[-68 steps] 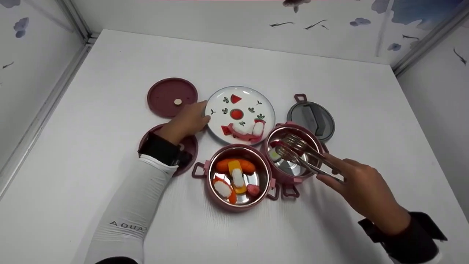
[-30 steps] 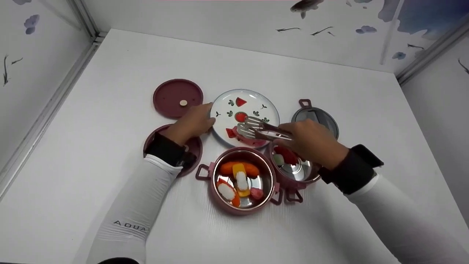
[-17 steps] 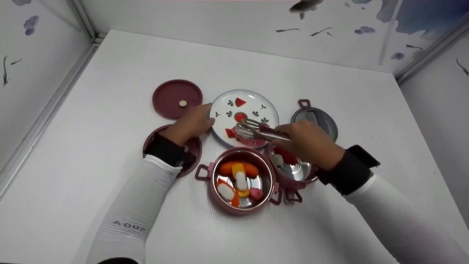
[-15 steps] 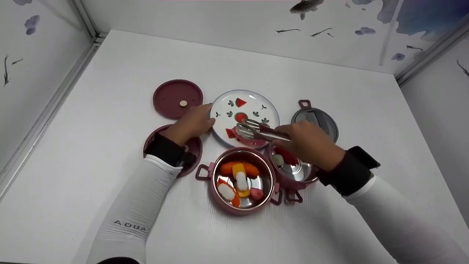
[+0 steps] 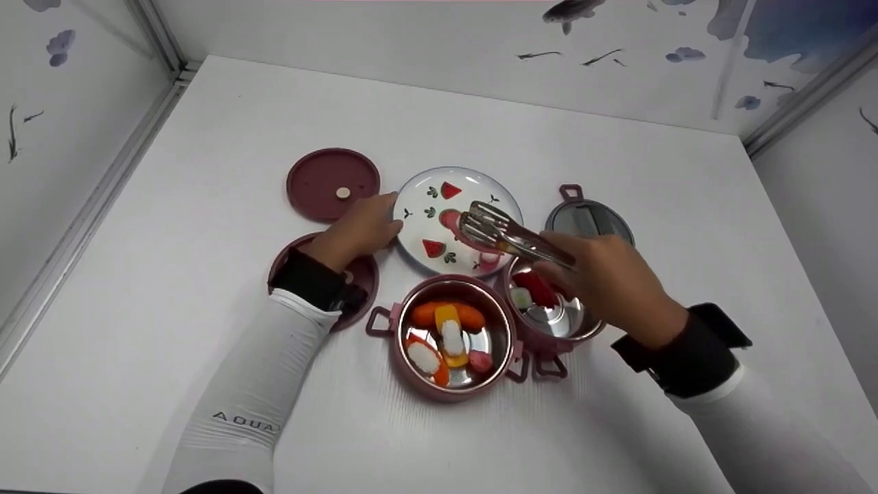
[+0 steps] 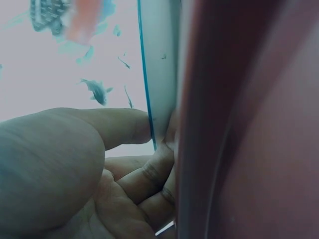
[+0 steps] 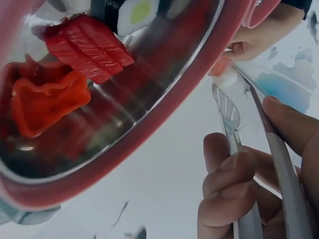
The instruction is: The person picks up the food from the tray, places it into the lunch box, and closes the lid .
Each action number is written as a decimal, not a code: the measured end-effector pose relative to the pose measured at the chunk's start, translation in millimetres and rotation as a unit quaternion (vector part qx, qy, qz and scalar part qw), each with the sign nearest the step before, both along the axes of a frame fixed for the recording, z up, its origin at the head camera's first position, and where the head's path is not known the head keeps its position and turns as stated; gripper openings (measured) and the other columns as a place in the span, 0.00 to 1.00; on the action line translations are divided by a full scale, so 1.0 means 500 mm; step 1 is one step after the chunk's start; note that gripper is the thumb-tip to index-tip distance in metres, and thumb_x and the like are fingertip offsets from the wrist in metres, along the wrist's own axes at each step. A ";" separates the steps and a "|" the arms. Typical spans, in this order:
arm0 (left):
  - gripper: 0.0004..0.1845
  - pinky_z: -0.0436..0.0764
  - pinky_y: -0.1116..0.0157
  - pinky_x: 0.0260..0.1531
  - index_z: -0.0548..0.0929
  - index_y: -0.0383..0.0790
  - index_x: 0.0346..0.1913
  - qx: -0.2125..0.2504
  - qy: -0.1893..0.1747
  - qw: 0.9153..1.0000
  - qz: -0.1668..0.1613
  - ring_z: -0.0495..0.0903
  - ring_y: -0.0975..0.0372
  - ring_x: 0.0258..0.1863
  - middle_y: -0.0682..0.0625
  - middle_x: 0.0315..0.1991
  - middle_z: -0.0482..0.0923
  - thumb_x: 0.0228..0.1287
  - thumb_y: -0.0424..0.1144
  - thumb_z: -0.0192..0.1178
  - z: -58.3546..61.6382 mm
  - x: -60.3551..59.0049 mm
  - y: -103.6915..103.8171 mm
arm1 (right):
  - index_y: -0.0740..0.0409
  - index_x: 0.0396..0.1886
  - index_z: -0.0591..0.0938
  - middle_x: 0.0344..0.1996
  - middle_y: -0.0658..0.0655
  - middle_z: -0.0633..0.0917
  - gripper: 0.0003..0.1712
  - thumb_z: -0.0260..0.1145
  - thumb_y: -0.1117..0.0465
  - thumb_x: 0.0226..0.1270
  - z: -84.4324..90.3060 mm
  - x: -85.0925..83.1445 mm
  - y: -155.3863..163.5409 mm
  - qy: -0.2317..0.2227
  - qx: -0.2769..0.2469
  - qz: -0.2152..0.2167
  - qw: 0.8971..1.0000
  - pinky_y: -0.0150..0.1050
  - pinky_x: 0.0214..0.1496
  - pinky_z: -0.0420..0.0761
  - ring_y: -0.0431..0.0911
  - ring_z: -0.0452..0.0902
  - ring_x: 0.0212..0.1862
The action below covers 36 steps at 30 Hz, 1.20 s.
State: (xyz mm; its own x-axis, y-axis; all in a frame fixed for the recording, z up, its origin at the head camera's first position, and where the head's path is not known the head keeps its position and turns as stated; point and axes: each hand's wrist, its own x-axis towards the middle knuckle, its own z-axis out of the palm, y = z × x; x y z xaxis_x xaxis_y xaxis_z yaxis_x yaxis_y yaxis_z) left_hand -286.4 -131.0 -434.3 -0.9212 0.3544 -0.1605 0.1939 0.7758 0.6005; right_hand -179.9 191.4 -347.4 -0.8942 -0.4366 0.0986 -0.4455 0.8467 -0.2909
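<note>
While my left hand (image 5: 365,228) pinches the plate (image 5: 416,234), my right hand (image 5: 614,285) grips tongs (image 5: 527,245). Pink food (image 5: 467,239) now seems lifted, its pick-up done.

"AQUA" (image 5: 243,420) on my left sleeve (image 5: 236,384).
The capitals are dark grey on the white cloth, spaced wide, running across the sleeve well below my cuff and dipping a little towards the right; just past the second A the cloth curves out of sight, so I can't tell whether the word ends there. It's all I can read.
</note>
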 end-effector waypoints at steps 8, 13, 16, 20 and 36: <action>0.23 0.70 0.53 0.64 0.71 0.40 0.68 0.000 0.002 1.000 0.000 0.75 0.50 0.57 0.41 0.58 0.78 0.73 0.38 0.53 0.002 -0.002 -0.003 | 0.56 0.60 0.83 0.36 0.56 0.91 0.26 0.74 0.57 0.62 0.019 0.081 0.065 0.071 0.012 -0.012 0.997 0.36 0.28 0.73 0.42 0.75 0.27; 0.23 0.70 0.54 0.63 0.70 0.40 0.69 -0.005 -0.003 1.000 0.001 0.74 0.51 0.57 0.41 0.57 0.78 0.72 0.39 0.52 0.001 -0.004 -0.009 | 0.56 0.58 0.84 0.36 0.57 0.91 0.26 0.76 0.59 0.58 0.014 0.122 0.104 0.105 0.006 -0.023 0.994 0.36 0.27 0.78 0.42 0.82 0.29; 0.25 0.70 0.54 0.64 0.69 0.40 0.70 -0.006 -0.012 1.000 0.006 0.73 0.51 0.58 0.41 0.59 0.77 0.73 0.39 0.52 -0.001 -0.006 -0.016 | 0.58 0.56 0.85 0.37 0.58 0.91 0.25 0.77 0.60 0.57 0.002 0.135 0.121 0.103 -0.005 -0.034 0.994 0.35 0.29 0.81 0.43 0.85 0.31; 0.27 0.68 0.54 0.67 0.65 0.38 0.73 -0.009 -0.021 1.000 0.011 0.72 0.52 0.60 0.40 0.64 0.74 0.73 0.40 0.51 -0.004 -0.005 -0.022 | 0.60 0.56 0.85 0.37 0.58 0.91 0.25 0.77 0.60 0.57 -0.013 0.145 0.135 0.086 -0.010 -0.047 0.995 0.34 0.29 0.81 0.42 0.84 0.31; 0.23 0.70 0.54 0.64 0.70 0.40 0.68 0.003 -0.008 1.000 0.013 0.74 0.51 0.57 0.40 0.57 0.78 0.73 0.39 0.52 0.003 -0.001 -0.019 | 0.59 0.57 0.85 0.36 0.57 0.90 0.25 0.76 0.60 0.59 -0.011 0.146 0.128 0.089 -0.016 -0.057 0.994 0.31 0.29 0.76 0.41 0.80 0.29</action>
